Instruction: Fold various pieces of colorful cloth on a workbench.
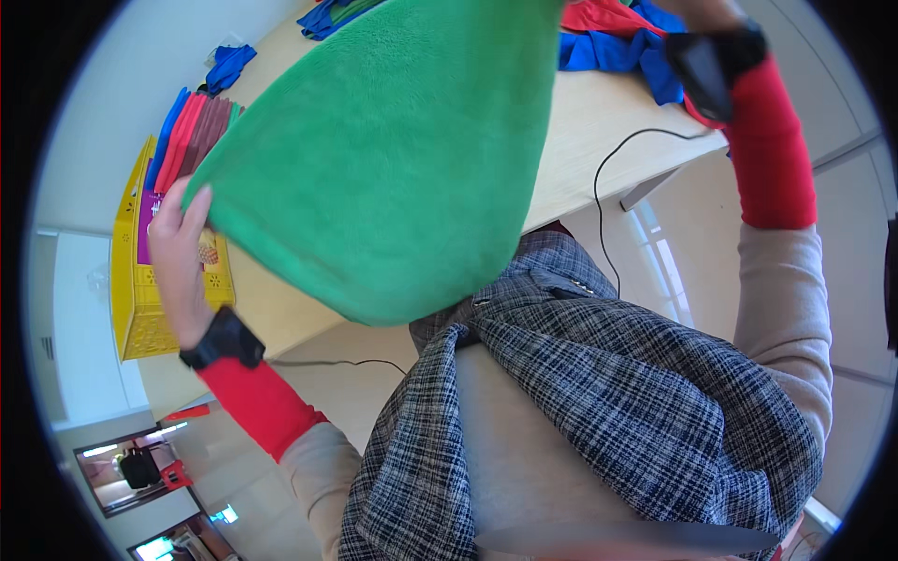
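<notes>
A large green plush towel point(393, 159) is spread in the air over the near side of the table, its lower edge curving down by my waist. My left hand point(180, 245) pinches the towel's left edge between thumb and fingers. At the top right, the back of my right hand point(703, 13) shows above a dark wristband; its fingers lie beyond the upper edge of the view. The towel's top also runs out of view on that side, so the right hand's grip on it is hidden.
On the left, a yellow box point(126, 280) stands by a row of folded blue, red, brown and green cloths point(192, 136). Blue cloths point(613, 54) and red ones lie at the table's far right. A black cable point(599, 192) hangs off the pale table point(580, 159).
</notes>
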{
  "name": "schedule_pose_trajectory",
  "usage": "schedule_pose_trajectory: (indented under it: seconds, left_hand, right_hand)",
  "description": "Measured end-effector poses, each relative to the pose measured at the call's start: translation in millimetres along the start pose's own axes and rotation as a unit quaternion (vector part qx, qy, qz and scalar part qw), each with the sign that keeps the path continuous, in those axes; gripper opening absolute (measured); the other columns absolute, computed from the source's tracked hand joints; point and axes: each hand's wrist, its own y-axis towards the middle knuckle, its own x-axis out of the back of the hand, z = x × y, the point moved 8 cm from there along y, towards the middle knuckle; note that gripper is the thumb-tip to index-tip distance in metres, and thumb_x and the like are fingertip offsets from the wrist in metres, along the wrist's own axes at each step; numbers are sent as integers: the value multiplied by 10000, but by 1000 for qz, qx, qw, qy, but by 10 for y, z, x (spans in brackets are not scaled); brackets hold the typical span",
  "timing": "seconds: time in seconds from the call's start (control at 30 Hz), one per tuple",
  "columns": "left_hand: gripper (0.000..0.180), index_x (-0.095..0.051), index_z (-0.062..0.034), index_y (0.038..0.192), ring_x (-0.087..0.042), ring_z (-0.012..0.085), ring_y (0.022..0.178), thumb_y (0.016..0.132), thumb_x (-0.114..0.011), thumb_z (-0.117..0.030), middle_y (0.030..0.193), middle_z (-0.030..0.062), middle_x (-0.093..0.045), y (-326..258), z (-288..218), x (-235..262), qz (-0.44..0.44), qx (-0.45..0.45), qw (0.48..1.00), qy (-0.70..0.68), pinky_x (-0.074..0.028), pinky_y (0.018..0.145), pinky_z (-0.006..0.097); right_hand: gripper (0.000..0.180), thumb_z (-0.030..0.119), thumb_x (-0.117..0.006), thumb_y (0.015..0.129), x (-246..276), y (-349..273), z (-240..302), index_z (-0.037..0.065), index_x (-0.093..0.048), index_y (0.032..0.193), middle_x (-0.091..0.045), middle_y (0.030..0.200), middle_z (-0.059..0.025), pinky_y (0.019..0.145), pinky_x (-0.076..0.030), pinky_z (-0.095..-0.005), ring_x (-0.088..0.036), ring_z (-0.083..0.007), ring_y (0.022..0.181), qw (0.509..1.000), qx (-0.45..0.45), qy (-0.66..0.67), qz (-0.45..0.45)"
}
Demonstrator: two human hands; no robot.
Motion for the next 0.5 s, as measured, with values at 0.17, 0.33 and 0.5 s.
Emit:
schedule_pose_trajectory:
  seconds: [0.17,0.33,0.5]
  left_hand:
    - [318,-680,-9,1152,-590,78,797,964,-670,-265,902,20,-668,1022,1075,-379,-7,2,999,49,-469,696,266]
    - [327,-674,1,1149,-655,139,900,965,-671,-270,991,75,-708,1026,2268,-517,-128,-3,986,108,-518,822,279]
    - [235,-677,1,1106,-649,155,939,969,-664,-189,1031,90,-699,-228,2098,-1387,62,66,994,54,-521,869,316]
  right_hand:
    - [124,119,-632,920,-475,1185,-1106,36,-721,941,-686,819,-22,628,-516,-294,-631,-132,730,963,78,-247,-80]
    - [233,186,-648,924,-1394,1410,-1718,56,-660,1116,-690,1046,-97,749,-537,-360,-665,-214,907,939,142,-303,-83]
    - [330,213,-649,937,-1925,309,-1527,69,-618,1233,-680,1147,-145,838,-548,-405,-668,-302,1001,975,128,-171,62]
